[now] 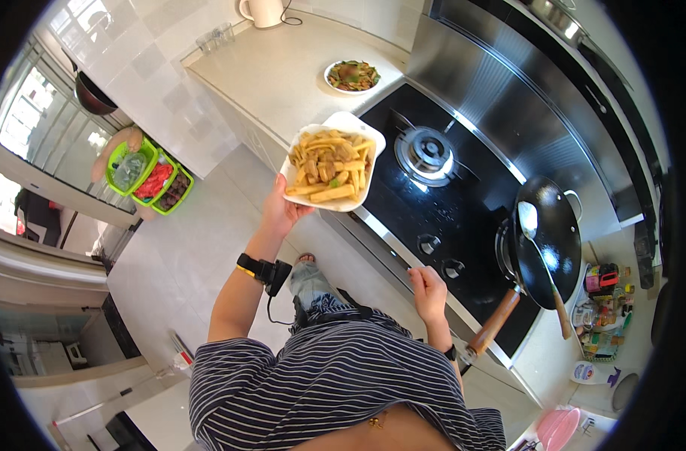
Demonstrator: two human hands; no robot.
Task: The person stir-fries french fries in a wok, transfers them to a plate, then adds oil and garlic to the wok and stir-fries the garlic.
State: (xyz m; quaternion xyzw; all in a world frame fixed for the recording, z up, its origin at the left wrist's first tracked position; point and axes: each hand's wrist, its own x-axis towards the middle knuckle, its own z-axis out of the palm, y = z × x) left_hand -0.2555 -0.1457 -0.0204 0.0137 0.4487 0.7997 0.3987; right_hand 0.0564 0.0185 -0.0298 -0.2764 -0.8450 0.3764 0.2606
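Observation:
My left hand (285,207) grips the near left edge of a white bowl (380,141). Yellow food strips (334,163) with small brown pieces fill it, and it is held up by the front left corner of the hob. My right hand (429,288) holds nothing, its fingers curled loosely in front of the hob knobs. To the right, a black wok (552,225) rests on the right burner, its wooden handle (492,324) pointing towards me. A metal spatula (528,219) with a wooden handle lies inside the wok. The left burner (430,149) has nothing on it.
On the counter (264,73) behind the bowl stand a plate of cooked food (353,77), drinking glasses (216,38) and a cream kettle (262,12). Seasoning bottles (605,315), a spray bottle (594,373) and a pink basin (558,428) are at the right. Green baskets (176,206) hang at the left.

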